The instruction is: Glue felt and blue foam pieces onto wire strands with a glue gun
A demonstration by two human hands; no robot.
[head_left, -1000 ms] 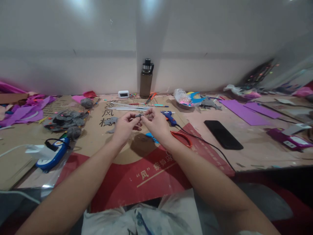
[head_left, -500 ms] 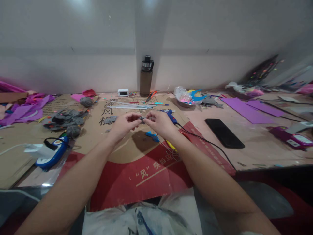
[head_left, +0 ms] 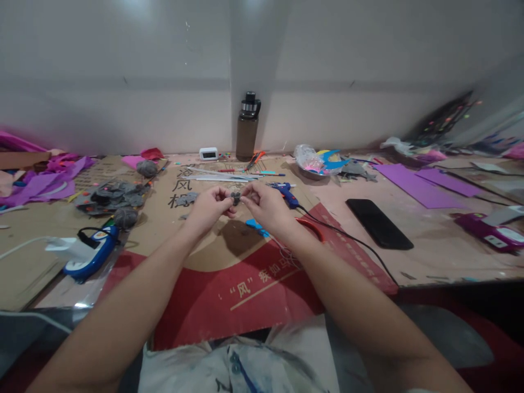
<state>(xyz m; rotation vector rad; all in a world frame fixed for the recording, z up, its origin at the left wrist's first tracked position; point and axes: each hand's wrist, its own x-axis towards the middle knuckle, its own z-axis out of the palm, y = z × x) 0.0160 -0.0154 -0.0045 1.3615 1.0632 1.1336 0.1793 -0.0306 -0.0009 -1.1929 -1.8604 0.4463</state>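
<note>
Between my two hands is a small dark grey piece [head_left: 235, 197], perhaps felt, raised over the cardboard sheet [head_left: 216, 327]. My left hand [head_left: 212, 207] pinches its left side with thumb and fingers. On the other side, the thumb and fingertips of my right hand [head_left: 265, 206] close on it. Its exact shape is too small to make out. A blue glue gun [head_left: 289, 194] lies just beyond my right hand. Blue scraps [head_left: 257, 226] and a red ring-shaped thing [head_left: 313, 226] show beside my right wrist. Flat grey scraps [head_left: 186, 199] lie left of my left hand.
Grey pieces [head_left: 108, 196] and grey yarn balls [head_left: 125, 217] sit at left, by a blue power strip [head_left: 92, 254]. A dark bottle [head_left: 248, 131] stands against the wall. At right are a bowl [head_left: 313, 172], a phone [head_left: 379, 222] and purple sheets [head_left: 417, 183].
My fingers have shifted slightly, and more of the grey piece shows between them. The whole view has moved a little.
</note>
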